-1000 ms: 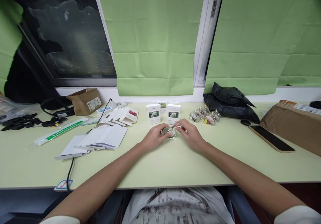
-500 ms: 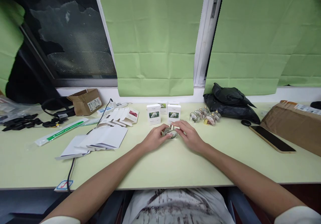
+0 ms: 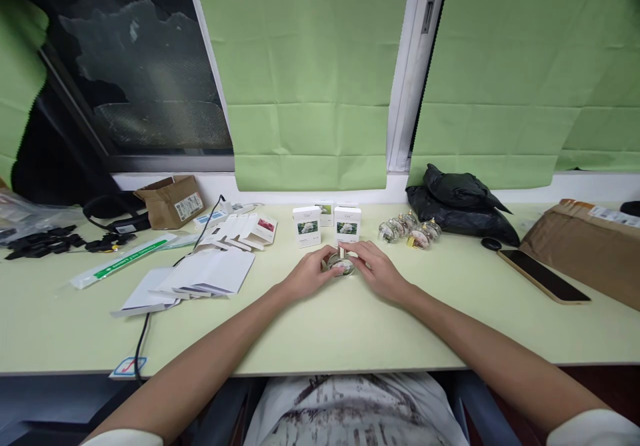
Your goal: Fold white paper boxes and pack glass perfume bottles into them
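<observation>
A small round glass bottle (image 3: 341, 264) with a gold cap stands on the pale green table (image 3: 320, 326) between both my hands. My left hand (image 3: 306, 277) curls round its left side and grips it. My right hand (image 3: 376, 270) closes on its right side, fingertips at the cap. Just behind stand three small white boxes (image 3: 327, 223) with flower pictures. A cluster of several similar glass bottles (image 3: 410, 231) sits to the right of the boxes.
Flat white cartons (image 3: 200, 276) and folded boxes (image 3: 243, 229) lie left of centre, crossed by a black cable (image 3: 143, 329). A black bag (image 3: 457, 206), a phone (image 3: 540, 275) and a brown parcel (image 3: 580, 246) are on the right. A cardboard box (image 3: 171, 201) stands at the back left.
My right hand has moved slightly left and down onto the bottle's cap, and the bottle has been set more upright. My left hand has hardly moved.
</observation>
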`<state>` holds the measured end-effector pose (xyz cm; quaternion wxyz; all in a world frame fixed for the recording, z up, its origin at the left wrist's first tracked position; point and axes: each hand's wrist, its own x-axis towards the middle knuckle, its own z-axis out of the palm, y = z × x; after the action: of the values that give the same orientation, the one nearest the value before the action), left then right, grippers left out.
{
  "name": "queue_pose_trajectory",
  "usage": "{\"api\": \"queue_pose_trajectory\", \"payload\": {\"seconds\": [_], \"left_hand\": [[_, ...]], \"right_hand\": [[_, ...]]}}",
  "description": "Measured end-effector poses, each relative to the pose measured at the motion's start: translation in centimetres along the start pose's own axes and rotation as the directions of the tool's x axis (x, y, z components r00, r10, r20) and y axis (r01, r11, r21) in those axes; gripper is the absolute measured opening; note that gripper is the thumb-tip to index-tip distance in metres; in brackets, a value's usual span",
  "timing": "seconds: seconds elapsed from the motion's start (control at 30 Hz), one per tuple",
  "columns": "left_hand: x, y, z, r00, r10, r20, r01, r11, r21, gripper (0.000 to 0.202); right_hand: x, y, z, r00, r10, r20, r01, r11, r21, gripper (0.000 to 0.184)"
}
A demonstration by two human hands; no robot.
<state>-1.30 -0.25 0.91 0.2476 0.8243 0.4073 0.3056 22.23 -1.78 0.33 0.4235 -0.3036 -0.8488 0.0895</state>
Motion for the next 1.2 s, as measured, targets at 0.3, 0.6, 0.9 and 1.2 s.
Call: {"api": "queue_pose_trajectory", "payload": {"seconds": [0.3,0.6,0.9,1.2], "left_hand": [[0.1,-0.3,-0.2,1.000,0.017,0.009,-0.017,0.999,0.039,0.046],[0.3,-0.7,-0.2,0.999,0.032,0.018,-0.033,0.997,0.066,0.043],[0.1,-0.2,-0.7,0.996,0.055,-0.071,-0.056,0.998,-0.017,0.037],[1.6,-2.9,-1.7,0.680,0.124,-0.723,-0.054,0.991,0.120,0.066]], "right_hand": [[0.0,-0.3,-0.2,1.000,0.016,0.017,-0.015,0.999,-0.030,0.047],[-0.2,-0.3,-0.1,0.995,0.101,0.024,-0.101,0.995,-0.003,0.049],[-0.4,0.0,0.2,0.977,0.211,0.034,-0.212,0.977,0.030,0.037],[-0.4,-0.2,0.0,0.964,0.255,0.071,-0.256,0.967,0.011,0.038]]}}
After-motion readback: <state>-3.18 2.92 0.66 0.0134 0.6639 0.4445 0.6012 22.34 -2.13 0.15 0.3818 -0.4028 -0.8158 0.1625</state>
